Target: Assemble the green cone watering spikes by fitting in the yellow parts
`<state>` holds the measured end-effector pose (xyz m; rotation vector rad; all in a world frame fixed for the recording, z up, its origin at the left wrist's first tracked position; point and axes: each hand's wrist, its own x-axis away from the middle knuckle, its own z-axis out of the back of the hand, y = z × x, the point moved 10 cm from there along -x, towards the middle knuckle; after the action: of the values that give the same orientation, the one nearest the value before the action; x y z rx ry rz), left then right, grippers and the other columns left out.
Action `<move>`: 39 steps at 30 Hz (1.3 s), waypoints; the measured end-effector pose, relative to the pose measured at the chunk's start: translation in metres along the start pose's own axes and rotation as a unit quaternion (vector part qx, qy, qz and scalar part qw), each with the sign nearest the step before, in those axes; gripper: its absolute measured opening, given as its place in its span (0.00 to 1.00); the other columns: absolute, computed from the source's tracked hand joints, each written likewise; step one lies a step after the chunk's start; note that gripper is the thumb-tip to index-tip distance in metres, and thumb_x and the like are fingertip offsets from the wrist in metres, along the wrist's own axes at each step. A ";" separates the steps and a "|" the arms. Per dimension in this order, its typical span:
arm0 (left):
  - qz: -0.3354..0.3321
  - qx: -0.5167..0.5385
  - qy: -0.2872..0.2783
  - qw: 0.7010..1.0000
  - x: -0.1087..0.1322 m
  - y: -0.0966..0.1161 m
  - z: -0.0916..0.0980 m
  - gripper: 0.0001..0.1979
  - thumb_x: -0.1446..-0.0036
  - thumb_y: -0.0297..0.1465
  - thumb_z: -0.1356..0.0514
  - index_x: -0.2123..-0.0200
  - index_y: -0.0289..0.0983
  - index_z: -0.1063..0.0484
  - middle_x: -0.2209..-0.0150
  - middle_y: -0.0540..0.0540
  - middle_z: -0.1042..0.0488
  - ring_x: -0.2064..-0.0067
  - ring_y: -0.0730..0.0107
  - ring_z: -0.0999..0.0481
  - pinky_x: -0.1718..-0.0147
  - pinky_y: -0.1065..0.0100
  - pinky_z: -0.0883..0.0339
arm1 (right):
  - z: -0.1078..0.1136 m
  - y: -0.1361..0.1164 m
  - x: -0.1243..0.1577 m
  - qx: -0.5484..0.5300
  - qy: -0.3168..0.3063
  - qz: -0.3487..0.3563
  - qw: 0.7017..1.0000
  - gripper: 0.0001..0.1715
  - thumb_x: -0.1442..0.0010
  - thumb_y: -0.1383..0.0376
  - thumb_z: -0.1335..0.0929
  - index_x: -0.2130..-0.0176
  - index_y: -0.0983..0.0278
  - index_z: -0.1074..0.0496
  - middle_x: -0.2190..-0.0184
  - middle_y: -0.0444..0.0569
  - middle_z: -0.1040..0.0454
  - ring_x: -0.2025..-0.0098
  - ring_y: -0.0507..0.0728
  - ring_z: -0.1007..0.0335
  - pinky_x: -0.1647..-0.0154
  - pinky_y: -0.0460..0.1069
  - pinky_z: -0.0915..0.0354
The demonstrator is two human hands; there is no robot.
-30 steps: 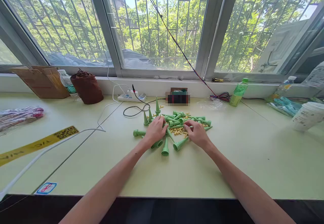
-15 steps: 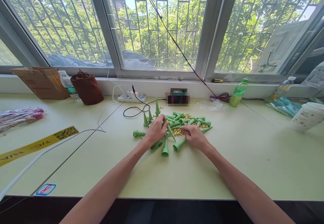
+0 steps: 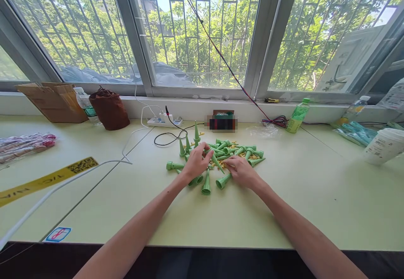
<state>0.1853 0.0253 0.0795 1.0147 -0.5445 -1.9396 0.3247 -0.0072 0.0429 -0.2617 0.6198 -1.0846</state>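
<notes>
My left hand (image 3: 197, 162) is closed around a green plastic cone-shaped spike (image 3: 218, 162), whose point tilts down to the right. Just to the right, my right hand (image 3: 242, 171) has its fingers pinched together over small yellow pieces (image 3: 221, 166); whatever lies between the fingertips is too small to make out. Around both hands spreads a pile of green spikes (image 3: 224, 144), mixed with more yellow bits. Several spikes stand point-up behind my left hand, among them a tall one (image 3: 197, 135). Closer to me, a hollow spike (image 3: 206, 185) lies with its wide end facing me.
Behind the pile are a power strip (image 3: 164, 121), a black cable (image 3: 162, 144) and a partly blurred box (image 3: 221, 123). A green bottle (image 3: 297, 116) and a white cup (image 3: 384, 146) stand at right. At left are a brown pouch (image 3: 109, 110) and a white cable (image 3: 75, 177).
The spike in my left hand has shifted slightly right, its point now closer to my right hand's fingertips. My right hand has stayed almost in place, still pinched.
</notes>
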 end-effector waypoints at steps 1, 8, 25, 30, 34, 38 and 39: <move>0.003 0.005 0.000 1.000 0.000 0.000 0.000 0.10 0.38 0.39 0.46 0.68 0.38 0.38 0.72 0.52 0.36 0.75 0.74 0.37 0.77 0.72 0.43 | 0.000 0.000 0.000 0.000 -0.001 0.001 1.000 0.16 0.34 0.69 0.37 0.54 0.64 0.21 0.58 0.53 0.24 0.57 0.58 0.27 0.54 0.50 0.36; 0.011 0.025 0.005 1.000 -0.002 -0.003 0.000 0.14 0.40 0.42 0.44 0.69 0.37 0.34 0.69 0.49 0.31 0.73 0.73 0.33 0.76 0.72 0.38 | -0.001 0.001 0.000 -0.003 0.003 -0.002 1.000 0.16 0.34 0.69 0.37 0.55 0.65 0.22 0.60 0.54 0.24 0.58 0.58 0.28 0.53 0.50 0.36; 0.018 0.051 -0.004 0.999 -0.002 -0.001 -0.002 0.17 0.41 0.44 0.44 0.74 0.38 0.33 0.79 0.50 0.33 0.77 0.71 0.32 0.80 0.72 0.37 | 0.011 0.003 0.001 -0.056 0.050 -0.025 0.997 0.12 0.40 0.71 0.36 0.61 0.65 0.23 0.63 0.52 0.23 0.64 0.57 0.29 0.62 0.49 0.34; 0.021 0.037 -0.001 0.999 -0.003 -0.001 -0.001 0.18 0.40 0.45 0.45 0.76 0.38 0.33 0.79 0.50 0.32 0.75 0.70 0.31 0.78 0.71 0.37 | 0.016 0.001 0.001 -0.093 0.059 -0.039 0.993 0.08 0.42 0.69 0.34 0.64 0.64 0.25 0.66 0.49 0.22 0.67 0.55 0.29 0.67 0.47 0.35; 0.015 0.017 -0.008 1.000 -0.002 0.000 -0.002 0.19 0.39 0.44 0.46 0.75 0.37 0.33 0.78 0.50 0.32 0.74 0.70 0.31 0.77 0.71 0.38 | 0.020 0.000 0.001 -0.114 0.064 -0.049 0.990 0.05 0.42 0.67 0.33 0.67 0.64 0.26 0.69 0.47 0.23 0.71 0.53 0.31 0.69 0.47 0.36; 0.006 0.002 -0.019 1.000 -0.001 0.001 -0.004 0.19 0.39 0.44 0.46 0.75 0.37 0.33 0.77 0.50 0.32 0.75 0.72 0.32 0.77 0.71 0.39 | 0.023 0.000 0.002 -0.122 0.071 -0.059 0.988 0.05 0.43 0.65 0.33 0.69 0.63 0.27 0.72 0.47 0.24 0.73 0.53 0.31 0.69 0.48 0.36; 0.005 0.002 -0.021 1.000 -0.001 0.000 -0.004 0.19 0.39 0.43 0.46 0.74 0.36 0.33 0.77 0.50 0.32 0.75 0.72 0.32 0.77 0.72 0.39 | 0.023 0.001 0.002 -0.123 0.071 -0.059 0.988 0.06 0.43 0.65 0.33 0.69 0.63 0.27 0.72 0.47 0.24 0.73 0.54 0.31 0.69 0.48 0.36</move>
<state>0.1895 0.0262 0.0778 0.9730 -0.5761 -1.9551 0.3391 -0.0106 0.0604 -0.4422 0.8779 -1.1477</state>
